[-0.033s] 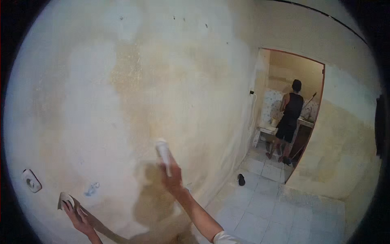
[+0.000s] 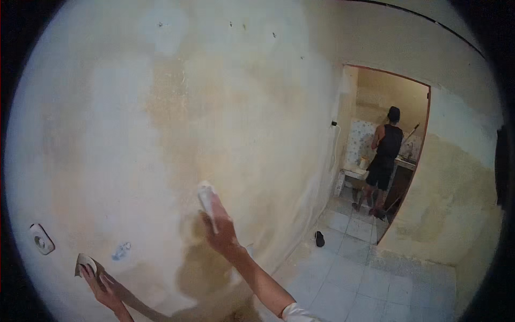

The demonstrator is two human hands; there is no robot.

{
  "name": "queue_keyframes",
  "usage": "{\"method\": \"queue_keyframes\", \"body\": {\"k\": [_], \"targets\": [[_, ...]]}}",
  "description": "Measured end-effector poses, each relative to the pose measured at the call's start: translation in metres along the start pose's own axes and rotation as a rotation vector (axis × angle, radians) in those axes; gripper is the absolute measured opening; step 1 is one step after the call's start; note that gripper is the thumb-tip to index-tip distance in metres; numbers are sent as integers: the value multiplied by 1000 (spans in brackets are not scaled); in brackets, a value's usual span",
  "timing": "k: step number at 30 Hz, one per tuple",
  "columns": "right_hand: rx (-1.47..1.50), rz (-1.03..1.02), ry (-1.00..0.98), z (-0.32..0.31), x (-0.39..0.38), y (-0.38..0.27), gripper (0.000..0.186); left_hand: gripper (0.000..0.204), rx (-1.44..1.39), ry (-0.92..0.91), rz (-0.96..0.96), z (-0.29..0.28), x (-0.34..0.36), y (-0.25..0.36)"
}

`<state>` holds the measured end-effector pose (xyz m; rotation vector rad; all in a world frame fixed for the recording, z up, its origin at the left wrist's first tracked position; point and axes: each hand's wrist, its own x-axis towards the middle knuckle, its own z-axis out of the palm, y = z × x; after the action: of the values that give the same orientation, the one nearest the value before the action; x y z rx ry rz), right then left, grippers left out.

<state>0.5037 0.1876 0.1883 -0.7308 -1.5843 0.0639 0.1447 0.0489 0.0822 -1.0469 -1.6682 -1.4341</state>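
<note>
At 7 o'clock of the view, the right hand (image 2: 221, 232) has its grip closed around a white tool (image 2: 206, 197), blurred, its upper end pointing to 11 o'clock by the wall (image 2: 257, 123). At 8 o'clock, the left hand (image 2: 103, 287) has its fingers laid over a pale pad (image 2: 89, 261); how firm that grip is, I cannot tell. A socket (image 2: 42, 239) sits at the pad's 10 o'clock. A person (image 2: 388, 144) stands at 3 o'clock in the doorway (image 2: 430, 107).
</note>
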Motion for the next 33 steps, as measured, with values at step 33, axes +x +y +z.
{"method": "queue_keyframes", "body": {"k": [33], "targets": [[31,-515,21,65,75,97,50,52,-56,-270,61,51,-45,74]]}}
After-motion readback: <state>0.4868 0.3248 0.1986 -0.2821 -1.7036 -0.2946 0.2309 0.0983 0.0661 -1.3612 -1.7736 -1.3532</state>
